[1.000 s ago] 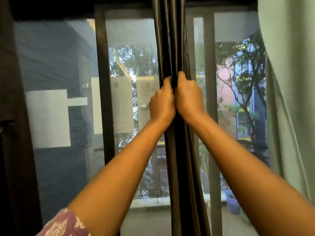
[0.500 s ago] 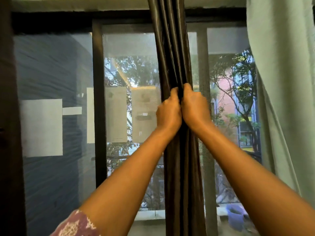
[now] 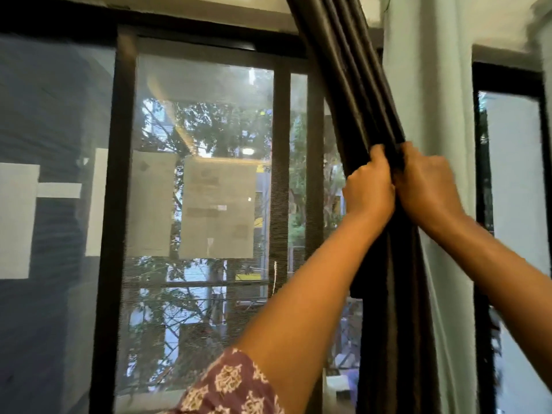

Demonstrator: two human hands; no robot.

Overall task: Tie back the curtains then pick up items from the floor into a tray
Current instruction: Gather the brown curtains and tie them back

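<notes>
Dark curtain (image 3: 366, 94) bunched into a rope, just left of pale curtain (image 3: 430, 115); left hand (image 3: 369, 189) & right hand (image 3: 425, 189) both closed round it, knuckles touching; fabric prob soft, light, slippy; grip mid-bunch w/ full fingers for the tie.

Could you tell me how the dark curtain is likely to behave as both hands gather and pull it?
Probably floppy: the dark curtain bunches into folds under the left hand and right hand. Likely to swing back if released.
</notes>
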